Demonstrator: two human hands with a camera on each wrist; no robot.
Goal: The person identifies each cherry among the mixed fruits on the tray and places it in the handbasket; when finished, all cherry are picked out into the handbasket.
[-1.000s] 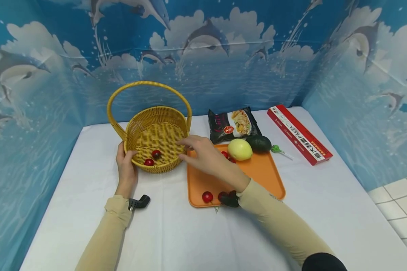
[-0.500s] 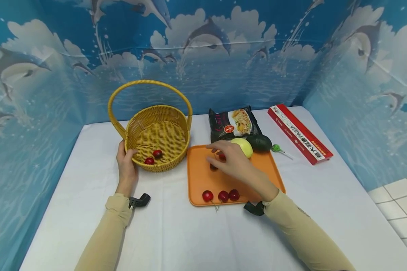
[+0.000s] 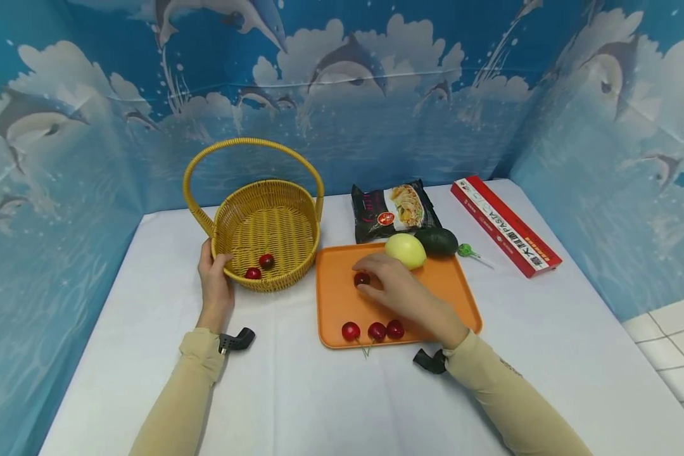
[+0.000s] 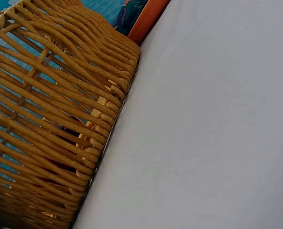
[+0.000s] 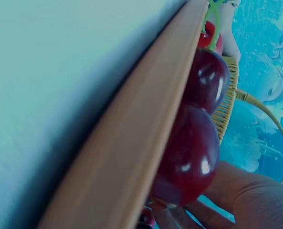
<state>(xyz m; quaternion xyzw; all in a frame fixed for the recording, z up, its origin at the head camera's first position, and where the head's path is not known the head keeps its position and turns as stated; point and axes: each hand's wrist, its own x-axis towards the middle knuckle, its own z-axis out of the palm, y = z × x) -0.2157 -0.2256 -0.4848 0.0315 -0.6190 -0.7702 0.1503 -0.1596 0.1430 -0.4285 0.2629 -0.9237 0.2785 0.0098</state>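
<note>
My left hand (image 3: 215, 282) grips the near left side of a yellow wicker basket (image 3: 222, 218), thumb over its rim. Two cherries (image 3: 266, 261) lie inside the basket. Over the orange tray (image 3: 333, 304), my right hand (image 3: 401, 291) has its thumb and fingers curled round a dark red cherry (image 3: 361, 279). Along the tray's front edge sit three more cherries (image 3: 377, 331), some with green stems. In the right wrist view, these front cherries (image 5: 191, 152) partly cover the fingers. The basket's woven side (image 4: 55, 109) fills the left of the left wrist view.
A yellow-green round fruit (image 3: 406, 251) and a dark green, avocado-like fruit (image 3: 436, 241) are at the tray's back edge. Behind them lies a black noodle packet (image 3: 393, 210). Farther right are a green lollipop (image 3: 465, 251) and a red pasta box (image 3: 506, 226). A dolphin-print curtain (image 3: 342, 126) backs the table.
My right hand has moved from the basket's right rim back over the tray and down to a cherry, its fingers drawing in round it. The left hand stays on the basket.
</note>
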